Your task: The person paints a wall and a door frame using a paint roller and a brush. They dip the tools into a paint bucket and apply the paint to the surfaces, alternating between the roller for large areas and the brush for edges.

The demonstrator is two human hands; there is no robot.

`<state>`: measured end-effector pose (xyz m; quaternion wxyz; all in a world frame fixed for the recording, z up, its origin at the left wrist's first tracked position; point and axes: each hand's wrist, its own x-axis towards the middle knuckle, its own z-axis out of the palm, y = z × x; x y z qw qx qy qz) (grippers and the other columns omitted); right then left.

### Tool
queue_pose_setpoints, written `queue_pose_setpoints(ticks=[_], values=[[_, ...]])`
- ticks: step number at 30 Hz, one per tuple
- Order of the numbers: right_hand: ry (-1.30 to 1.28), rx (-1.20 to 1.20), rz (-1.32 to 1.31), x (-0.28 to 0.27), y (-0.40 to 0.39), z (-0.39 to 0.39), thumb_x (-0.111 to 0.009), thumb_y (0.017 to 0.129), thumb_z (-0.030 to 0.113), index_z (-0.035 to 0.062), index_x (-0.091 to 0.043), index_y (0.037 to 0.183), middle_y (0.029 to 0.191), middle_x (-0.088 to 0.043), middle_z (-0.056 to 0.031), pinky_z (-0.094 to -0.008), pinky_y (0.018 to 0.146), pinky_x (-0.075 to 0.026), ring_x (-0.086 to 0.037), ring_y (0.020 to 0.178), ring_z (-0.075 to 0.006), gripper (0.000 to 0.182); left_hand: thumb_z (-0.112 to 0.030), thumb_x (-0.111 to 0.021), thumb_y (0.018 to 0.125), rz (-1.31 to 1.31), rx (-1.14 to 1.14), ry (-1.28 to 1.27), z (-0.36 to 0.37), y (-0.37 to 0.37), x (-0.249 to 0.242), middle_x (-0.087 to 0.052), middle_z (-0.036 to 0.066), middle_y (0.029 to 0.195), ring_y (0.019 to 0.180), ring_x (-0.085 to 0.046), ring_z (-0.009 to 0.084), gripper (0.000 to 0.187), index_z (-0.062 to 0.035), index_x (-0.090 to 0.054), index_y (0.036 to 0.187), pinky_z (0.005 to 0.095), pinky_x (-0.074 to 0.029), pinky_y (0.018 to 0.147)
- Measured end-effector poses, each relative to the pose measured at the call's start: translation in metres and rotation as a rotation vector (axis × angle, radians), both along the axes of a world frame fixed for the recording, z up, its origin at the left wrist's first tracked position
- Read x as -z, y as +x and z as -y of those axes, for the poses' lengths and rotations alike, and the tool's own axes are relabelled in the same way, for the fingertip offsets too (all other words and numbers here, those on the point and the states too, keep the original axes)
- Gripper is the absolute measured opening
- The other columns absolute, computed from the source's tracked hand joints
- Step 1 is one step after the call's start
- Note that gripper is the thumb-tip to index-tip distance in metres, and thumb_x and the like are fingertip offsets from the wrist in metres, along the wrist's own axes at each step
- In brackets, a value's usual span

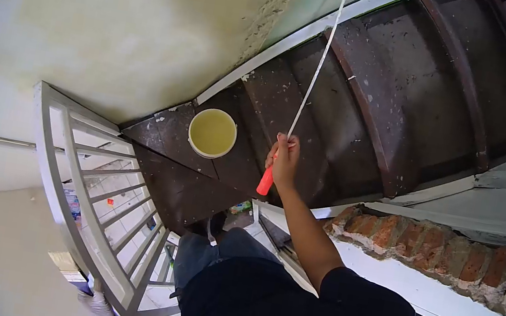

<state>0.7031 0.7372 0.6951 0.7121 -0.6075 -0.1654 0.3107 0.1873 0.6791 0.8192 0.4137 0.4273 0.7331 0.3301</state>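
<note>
My right hand [285,155] is closed around the red-orange handle of a long, thin tool, which looks like a paint roller [315,78]. Its white shaft runs up from my fist to the top edge of the view, where a yellowish end is cut off. Below and left of the hand, a white bucket [208,156] with pale yellow liquid, perhaps paint, stands on a dark stair tread. My left hand does not show.
Dark brown winding stairs [370,97], spotted with paint, climb to the upper right. A white railing [89,197] borders the left side. Exposed brick [431,251] edges the right, and a patchy pale wall [142,19] rises beyond the bucket.
</note>
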Motion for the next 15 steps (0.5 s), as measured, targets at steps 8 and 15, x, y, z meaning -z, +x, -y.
queue_pose_setpoints(ticks=[8, 15], values=[[-0.025, -0.008, -0.126, 0.017, -0.044, 0.024, -0.053, 0.097, 0.03, 0.0092, -0.04, 0.088, 0.053, -0.042, -0.0005, -0.0243, 0.032, -0.035, -0.042, 0.035, -0.0093, 0.027, -0.016, -0.067, 0.084, 0.06, 0.03, 0.043, -0.001, 0.012, -0.009, -0.064, 0.011, 0.104, 0.092, -0.058, 0.0181, 0.037, 0.0081, -0.06, 0.111, 0.0335, -0.046, 0.082], [0.044, -0.008, -0.1, 0.01, -0.028, 0.01, -0.054, 0.096, 0.03, 0.0104, -0.042, 0.089, 0.054, -0.044, 0.0006, -0.0236, 0.031, -0.035, -0.042, 0.035, -0.0079, 0.024, -0.016, -0.072, 0.08, -0.004, 0.088, 0.089, 0.003, -0.041, 0.04, -0.057, 0.022, 0.122, 0.11, -0.055, 0.0275, 0.059, 0.0122, -0.047, 0.125, 0.0374, -0.043, 0.095]])
